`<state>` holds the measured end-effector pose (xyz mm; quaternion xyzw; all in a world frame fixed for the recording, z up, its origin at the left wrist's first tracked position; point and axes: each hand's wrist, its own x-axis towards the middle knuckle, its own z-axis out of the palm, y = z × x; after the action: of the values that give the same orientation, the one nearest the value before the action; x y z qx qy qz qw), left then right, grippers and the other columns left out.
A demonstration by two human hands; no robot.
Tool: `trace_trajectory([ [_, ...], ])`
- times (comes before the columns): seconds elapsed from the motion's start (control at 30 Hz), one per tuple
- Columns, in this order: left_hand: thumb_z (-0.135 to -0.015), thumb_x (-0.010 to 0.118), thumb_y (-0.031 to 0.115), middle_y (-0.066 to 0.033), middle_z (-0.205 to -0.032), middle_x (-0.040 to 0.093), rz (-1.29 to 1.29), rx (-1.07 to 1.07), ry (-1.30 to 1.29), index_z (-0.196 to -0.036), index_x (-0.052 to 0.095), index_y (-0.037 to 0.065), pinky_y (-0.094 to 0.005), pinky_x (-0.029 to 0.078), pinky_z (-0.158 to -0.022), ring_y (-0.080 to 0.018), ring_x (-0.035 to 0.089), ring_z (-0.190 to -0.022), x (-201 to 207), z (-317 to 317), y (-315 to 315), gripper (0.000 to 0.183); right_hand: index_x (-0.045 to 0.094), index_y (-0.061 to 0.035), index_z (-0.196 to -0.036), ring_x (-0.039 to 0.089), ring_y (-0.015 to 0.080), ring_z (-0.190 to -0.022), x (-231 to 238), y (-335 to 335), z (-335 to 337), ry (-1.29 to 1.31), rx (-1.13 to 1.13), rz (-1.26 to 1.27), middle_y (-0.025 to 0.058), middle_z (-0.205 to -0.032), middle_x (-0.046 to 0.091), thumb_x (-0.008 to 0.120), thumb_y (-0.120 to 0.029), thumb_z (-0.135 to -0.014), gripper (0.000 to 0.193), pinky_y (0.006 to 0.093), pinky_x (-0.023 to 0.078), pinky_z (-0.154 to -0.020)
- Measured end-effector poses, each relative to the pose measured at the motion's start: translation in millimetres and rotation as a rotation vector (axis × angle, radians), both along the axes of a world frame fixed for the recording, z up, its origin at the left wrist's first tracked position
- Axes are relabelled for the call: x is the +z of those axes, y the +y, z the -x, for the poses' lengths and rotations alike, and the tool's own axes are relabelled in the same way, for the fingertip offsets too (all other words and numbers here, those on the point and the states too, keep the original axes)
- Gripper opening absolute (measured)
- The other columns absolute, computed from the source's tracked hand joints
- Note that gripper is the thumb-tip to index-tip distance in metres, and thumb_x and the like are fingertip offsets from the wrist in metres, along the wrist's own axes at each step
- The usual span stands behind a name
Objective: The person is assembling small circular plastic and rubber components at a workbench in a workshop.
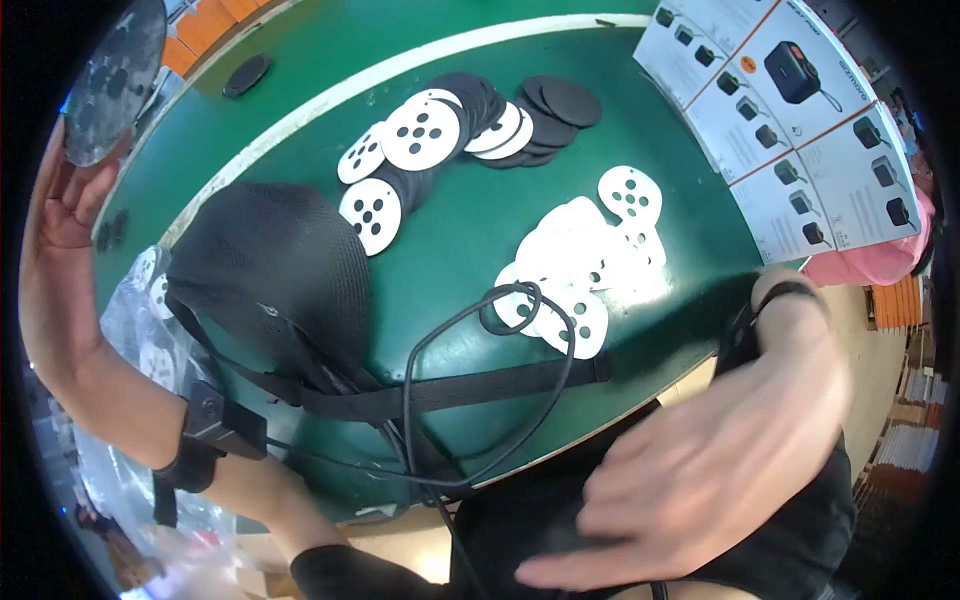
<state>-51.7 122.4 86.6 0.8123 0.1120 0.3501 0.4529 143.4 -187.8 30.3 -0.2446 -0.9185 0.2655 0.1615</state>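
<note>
My left hand (75,200) is raised at the far left, its fingers closed on the lower edge of a grey, shiny round disc (118,75) with dark spots. A small black camera box (220,425) is strapped to that forearm, and a black cable (410,385) loops from it over the table. My right hand (690,470), blurred by motion, hangs over my lap at the lower right, with its fingers apart and nothing visible in them. White discs with holes (565,240) lie piled beyond it. More white discs (420,132) and black discs (560,105) lie farther back.
A black mesh bag (270,280) with straps (480,390) lies on the green table (470,225). Beside it, a clear plastic bag (150,370) holds white discs. A printed carton (790,130) stands at the right. One black disc (247,75) lies at the far left.
</note>
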Motion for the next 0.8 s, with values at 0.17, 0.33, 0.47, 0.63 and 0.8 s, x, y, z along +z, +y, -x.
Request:
trace_trajectory([
  [0.17,-0.094,0.05,0.019,-0.0104,-0.108,0.062,0.233,0.074,-0.1,-0.116,0.058,-0.001,-0.0278,0.048,-0.087,-0.0165,0.062,-0.091,-3.8,6.2,8.5,0.031,0.06,0.0035,-0.082,0.057,0.0316,-0.066,-30.7,3.8,40.9,0.616,0.158,0.626,0.0182,-0.067,0.056,0.056,-0.017,-0.086,0.021,0.0395,0.043,-0.059],
  [0.33,-0.093,0.051,0.017,-0.0067,-0.098,0.065,0.198,0.038,-0.089,-0.11,0.058,0.0,-0.0225,0.051,-0.066,-0.0127,0.063,-0.079,-5.1,-5.4,-8.2,0.025,0.059,0.0032,-0.079,0.06,0.0285,-0.066,-42.0,19.6,92.2,0.789,0.16,0.645,0.0162,-0.069,0.061,0.058,-0.012,-0.084,0.016,0.0388,0.043,-0.058],
  [0.47,-0.094,0.052,0.015,-0.0058,-0.096,0.064,0.21,0.029,-0.134,-0.106,0.058,0.0,-0.0245,0.052,-0.063,-0.0118,0.063,-0.077,-6.3,-11.6,-13.1,0.02,0.057,0.0029,-0.075,0.061,0.03,-0.056,-9.9,11.7,131.2,0.709,-0.076,1.198,0.0139,-0.059,0.06,0.055,-0.013,-0.078,0.016,0.0395,0.047,-0.053],
  [0.63,-0.093,0.052,0.012,-0.0088,-0.094,0.065,0.248,-0.009,-0.154,-0.104,0.056,-0.001,-0.0244,0.054,-0.06,-0.014,0.064,-0.078,-7.8,-12.6,-9.9,0.017,0.057,0.0006,-0.077,0.06,0.0305,-0.059,4.4,11.8,146.5,0.744,-0.002,0.963,0.0158,-0.064,0.061,0.052,-0.017,-0.08,0.018,0.0422,0.047,-0.053],
  [0.8,-0.092,0.052,0.012,-0.0106,-0.091,0.065,0.293,-0.01,-0.132,-0.102,0.056,-0.002,-0.025,0.055,-0.058,-0.0154,0.065,-0.074,-14.9,-21.6,-13.7,0.017,0.057,-0.0005,-0.081,0.061,0.0309,-0.065,-41.6,13.6,152.0,0.718,0.025,0.295,0.0166,-0.071,0.061,0.051,-0.021,-0.082,0.021,0.0429,0.048,-0.058],
])
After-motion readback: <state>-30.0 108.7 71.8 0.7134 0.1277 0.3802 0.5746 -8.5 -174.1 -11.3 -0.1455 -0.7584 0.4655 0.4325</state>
